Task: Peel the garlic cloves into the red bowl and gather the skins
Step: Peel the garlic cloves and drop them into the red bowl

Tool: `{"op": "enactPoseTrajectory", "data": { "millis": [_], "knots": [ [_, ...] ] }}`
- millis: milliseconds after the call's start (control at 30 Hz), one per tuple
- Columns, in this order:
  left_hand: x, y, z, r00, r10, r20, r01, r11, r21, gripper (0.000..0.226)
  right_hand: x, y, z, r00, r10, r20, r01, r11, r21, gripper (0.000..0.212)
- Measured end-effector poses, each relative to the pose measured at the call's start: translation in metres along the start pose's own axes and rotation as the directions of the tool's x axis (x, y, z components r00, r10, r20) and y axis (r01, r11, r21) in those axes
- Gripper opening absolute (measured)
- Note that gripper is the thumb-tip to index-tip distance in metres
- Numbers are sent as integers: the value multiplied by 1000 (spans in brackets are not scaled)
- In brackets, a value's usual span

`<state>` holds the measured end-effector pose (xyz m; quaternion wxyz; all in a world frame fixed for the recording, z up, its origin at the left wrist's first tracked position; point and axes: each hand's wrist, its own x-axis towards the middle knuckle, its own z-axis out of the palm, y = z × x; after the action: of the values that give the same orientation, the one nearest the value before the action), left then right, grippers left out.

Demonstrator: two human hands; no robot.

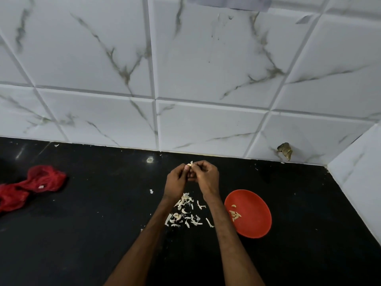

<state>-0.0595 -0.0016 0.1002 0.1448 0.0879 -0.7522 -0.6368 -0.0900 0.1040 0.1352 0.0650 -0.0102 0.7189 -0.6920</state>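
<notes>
Above the black counter (99,213), your left hand (176,181) and right hand (207,178) meet, the fingers of both pinching one garlic clove (191,164). Loose skins (185,213) lie scattered below between your forearms; the red bowl (255,223), just right of your right forearm, holds a few peeled cloves (235,214). A red mesh bag (33,186) lies well apart at left.

We can read no words, brands, numbers or signs anywhere. At the left of the frame a small white tag (41,186) sits on the red mesh bag (49,175), but it is too small for us to make out any lettering on it.
</notes>
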Motion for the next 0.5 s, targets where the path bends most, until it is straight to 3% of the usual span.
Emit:
{"op": "enactPoseTrajectory", "data": {
  "millis": [167,300,433,500],
  "knots": [
    [17,18,-7,997,71,-40,-65,989,131,33,16,-29,5,999,-14,30,16,999,-41,10],
    [19,37,-12,987,139,-78,-121,972,200,35,17,-56,5,994,-73,77,87,976,-198,19],
    [18,43,-20,984,173,-37,-149,924,352,34,16,-65,1,973,-171,153,219,888,-404,20],
    [17,45,-23,986,164,-27,-139,906,401,34,15,-62,-1,970,-187,157,232,906,-354,19]
  ]
}}
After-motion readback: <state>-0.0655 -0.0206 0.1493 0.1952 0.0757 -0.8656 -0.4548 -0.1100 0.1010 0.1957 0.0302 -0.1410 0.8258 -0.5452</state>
